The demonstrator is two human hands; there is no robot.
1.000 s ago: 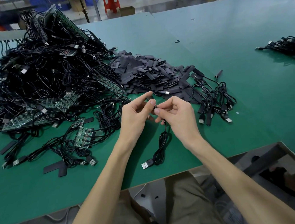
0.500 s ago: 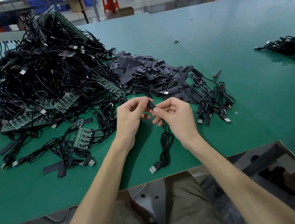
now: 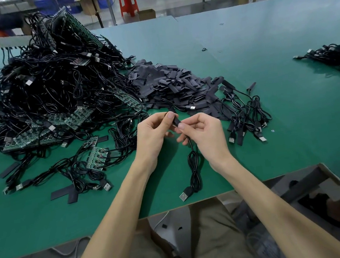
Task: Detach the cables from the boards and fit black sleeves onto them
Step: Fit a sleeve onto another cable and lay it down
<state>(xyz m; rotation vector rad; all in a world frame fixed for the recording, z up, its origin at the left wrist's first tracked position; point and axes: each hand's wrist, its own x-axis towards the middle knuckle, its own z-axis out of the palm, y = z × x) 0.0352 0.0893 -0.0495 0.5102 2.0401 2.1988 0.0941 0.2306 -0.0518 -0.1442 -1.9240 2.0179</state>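
Head view, progress: by my judgement the job is sitting at an early stage. Only small lots of cables are lying apart from the boards, a large heap is waiting, and one sleeve is being fitted right now.
Table: one green-topped work table (image 3: 281, 129) is carrying everything.
Heap: one tangle of black USB cables and green circuit boards (image 3: 55, 93) is filling the far left, far too many to count.
Sleeves: one mound of flat black sleeves (image 3: 166, 84) is lying just right of the heap, again beyond counting.
Side lots: two. A cluster of black cables (image 3: 245, 113) is lying near the right hand, and a bundle of black cables (image 3: 334, 57) is lying well apart at the far right.
Stray board: one small green board (image 3: 95, 154) is lying in front of the heap with cables plugged in.
Left hand: the left hand (image 3: 153, 135) is pinching the sleeve between thumb and forefinger, the other fingers curling under.
Right hand: the right hand (image 3: 203, 133) is pinching the cable's upper end, fingers curled.
Cable: one thin black cable (image 3: 193, 168) is hanging from the fingers, its loop and silver USB plug (image 3: 186, 193) resting near the table's near edge.
Sleeve: one short black sleeve (image 3: 176, 122) is sitting between both thumbs. How far on it is, I cannot tell.
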